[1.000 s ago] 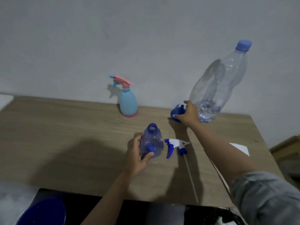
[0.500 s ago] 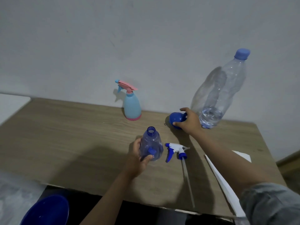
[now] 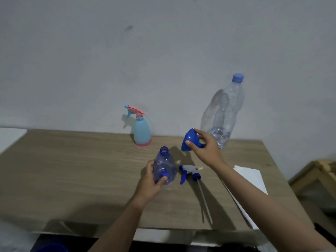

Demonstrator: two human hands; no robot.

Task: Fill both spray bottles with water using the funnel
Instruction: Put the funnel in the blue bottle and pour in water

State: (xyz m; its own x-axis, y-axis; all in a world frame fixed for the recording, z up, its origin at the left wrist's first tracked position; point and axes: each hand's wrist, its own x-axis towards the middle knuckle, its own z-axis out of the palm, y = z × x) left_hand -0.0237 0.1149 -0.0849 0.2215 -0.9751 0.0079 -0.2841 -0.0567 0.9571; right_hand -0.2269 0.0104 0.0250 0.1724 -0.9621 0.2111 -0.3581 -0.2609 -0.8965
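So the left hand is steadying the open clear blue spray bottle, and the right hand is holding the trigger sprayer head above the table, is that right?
Not quite. In the head view the right hand holds the blue funnel, not the sprayer head, which lies on the table. The left hand does steady the open spray bottle.

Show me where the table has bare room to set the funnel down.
The widest bare stretch is the table left of the clear spray bottle and the light blue spray bottle. A smaller bare strip runs along the near edge. It is crowded on the right: sprayer head, white paper, water bottle.
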